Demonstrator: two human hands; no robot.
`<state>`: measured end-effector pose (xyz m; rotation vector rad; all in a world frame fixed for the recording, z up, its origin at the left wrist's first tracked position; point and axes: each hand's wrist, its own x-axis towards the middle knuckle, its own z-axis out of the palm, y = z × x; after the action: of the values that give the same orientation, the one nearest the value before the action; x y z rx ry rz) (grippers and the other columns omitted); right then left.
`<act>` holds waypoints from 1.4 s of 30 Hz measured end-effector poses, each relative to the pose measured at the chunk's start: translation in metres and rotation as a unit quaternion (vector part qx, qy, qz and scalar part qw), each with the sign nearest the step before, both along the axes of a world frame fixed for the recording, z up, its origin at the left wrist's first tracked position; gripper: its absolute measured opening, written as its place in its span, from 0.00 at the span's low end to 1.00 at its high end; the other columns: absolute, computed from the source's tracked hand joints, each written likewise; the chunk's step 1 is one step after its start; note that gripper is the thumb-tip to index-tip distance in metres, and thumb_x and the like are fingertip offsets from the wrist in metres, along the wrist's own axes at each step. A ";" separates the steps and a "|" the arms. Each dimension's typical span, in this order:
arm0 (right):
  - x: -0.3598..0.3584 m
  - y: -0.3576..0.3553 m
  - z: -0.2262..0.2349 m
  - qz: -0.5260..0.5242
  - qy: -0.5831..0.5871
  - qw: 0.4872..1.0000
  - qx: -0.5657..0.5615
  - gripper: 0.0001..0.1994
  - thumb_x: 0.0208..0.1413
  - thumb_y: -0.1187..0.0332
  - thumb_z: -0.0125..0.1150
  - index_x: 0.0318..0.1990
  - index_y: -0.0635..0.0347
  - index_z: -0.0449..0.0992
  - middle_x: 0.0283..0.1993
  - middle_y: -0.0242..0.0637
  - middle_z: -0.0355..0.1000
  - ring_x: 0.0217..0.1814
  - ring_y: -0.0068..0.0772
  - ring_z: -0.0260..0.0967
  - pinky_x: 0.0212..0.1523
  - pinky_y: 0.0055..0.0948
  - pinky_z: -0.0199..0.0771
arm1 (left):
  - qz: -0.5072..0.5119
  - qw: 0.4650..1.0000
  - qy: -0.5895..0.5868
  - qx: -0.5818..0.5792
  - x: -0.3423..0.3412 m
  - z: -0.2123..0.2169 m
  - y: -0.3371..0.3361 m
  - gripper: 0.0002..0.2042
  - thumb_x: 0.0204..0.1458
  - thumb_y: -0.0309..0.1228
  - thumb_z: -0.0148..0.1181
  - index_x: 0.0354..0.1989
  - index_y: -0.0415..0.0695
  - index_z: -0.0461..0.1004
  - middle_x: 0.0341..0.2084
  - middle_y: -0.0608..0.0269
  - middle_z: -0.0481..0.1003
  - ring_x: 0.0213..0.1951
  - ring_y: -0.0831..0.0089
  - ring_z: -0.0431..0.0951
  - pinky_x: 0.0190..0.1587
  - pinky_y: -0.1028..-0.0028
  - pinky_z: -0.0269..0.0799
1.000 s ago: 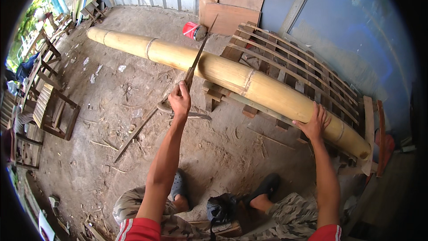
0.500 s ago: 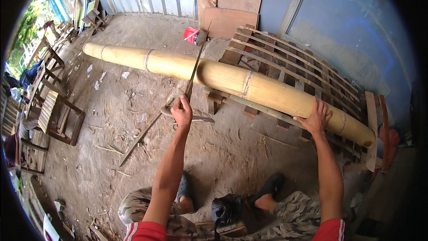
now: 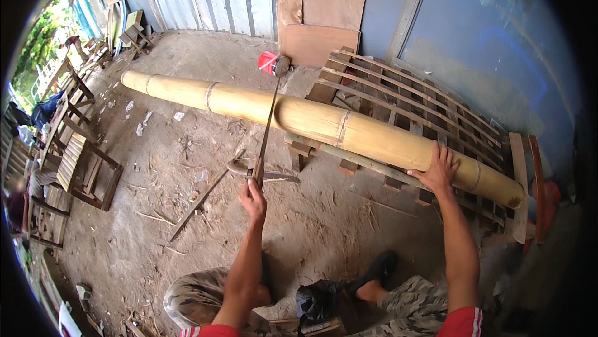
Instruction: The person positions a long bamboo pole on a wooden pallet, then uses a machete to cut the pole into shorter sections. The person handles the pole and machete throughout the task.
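Observation:
A long thick yellow bamboo pole (image 3: pixel 324 122) lies across a slatted wooden pallet (image 3: pixel 405 97) and the dirt floor. My left hand (image 3: pixel 252 195) grips the handle of a long machete (image 3: pixel 266 128). Its blade edge rests down on the pole near the middle, with the tip pointing away from me. My right hand (image 3: pixel 439 169) lies flat on the pole close to its right end, fingers spread. My legs in camouflage trousers show at the bottom.
A red can (image 3: pixel 268 63) sits behind the pole. Boards lean on the blue wall (image 3: pixel 321 13). A thin stick (image 3: pixel 199 203) and a curved tool lie on the floor. Wooden chairs (image 3: pixel 81 169) stand at the left. A dark bag (image 3: pixel 317 303) lies between my feet.
The machete has come down from a raised position onto the pole. My left hand dropped lower and toward me. My right hand stayed on the pole.

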<state>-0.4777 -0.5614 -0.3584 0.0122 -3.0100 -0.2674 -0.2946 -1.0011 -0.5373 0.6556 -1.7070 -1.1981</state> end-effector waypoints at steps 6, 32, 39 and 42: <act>-0.002 -0.019 0.001 0.011 -0.016 1.000 -0.019 0.67 0.29 0.29 0.75 0.76 0.48 0.46 0.74 0.42 0.50 0.79 0.48 0.43 0.72 0.71 0.43 | 0.102 0.993 0.010 0.060 0.079 -0.061 0.009 0.24 0.70 0.41 0.45 0.23 0.39 0.70 0.15 0.67 0.66 0.18 0.78 0.64 0.20 0.74 0.58; -0.001 0.007 0.006 0.055 -0.010 0.998 -0.003 0.69 0.25 0.43 0.85 0.77 0.43 0.43 0.75 0.43 0.50 0.79 0.51 0.43 0.73 0.70 0.43 | -0.201 0.894 -0.400 -0.008 0.192 -0.097 0.190 0.26 0.60 0.50 0.56 0.43 0.32 0.71 0.34 0.35 0.75 0.38 0.37 0.76 0.42 0.49 0.70; -0.006 0.014 0.017 0.097 0.007 0.995 0.004 0.66 0.27 0.48 0.86 0.76 0.45 0.46 0.74 0.45 0.51 0.78 0.52 0.45 0.74 0.68 0.40 | -0.370 0.740 -0.561 -0.010 0.188 -0.101 0.188 0.32 0.56 0.54 0.58 0.49 0.30 0.70 0.42 0.31 0.77 0.47 0.38 0.78 0.51 0.50 0.73; -0.001 -0.001 0.023 0.113 0.023 0.993 0.004 0.65 0.28 0.49 0.86 0.76 0.47 0.47 0.74 0.45 0.51 0.78 0.51 0.45 0.75 0.68 0.38 | -0.401 0.718 -0.570 -0.004 0.192 -0.129 0.168 0.34 0.55 0.54 0.58 0.54 0.30 0.70 0.47 0.32 0.77 0.51 0.39 0.77 0.54 0.51 0.73</act>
<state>-0.4789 -0.5621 -0.3353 0.3411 -2.9269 -0.2524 -0.1028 -0.8331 -0.6663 0.7155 -3.2950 -1.4368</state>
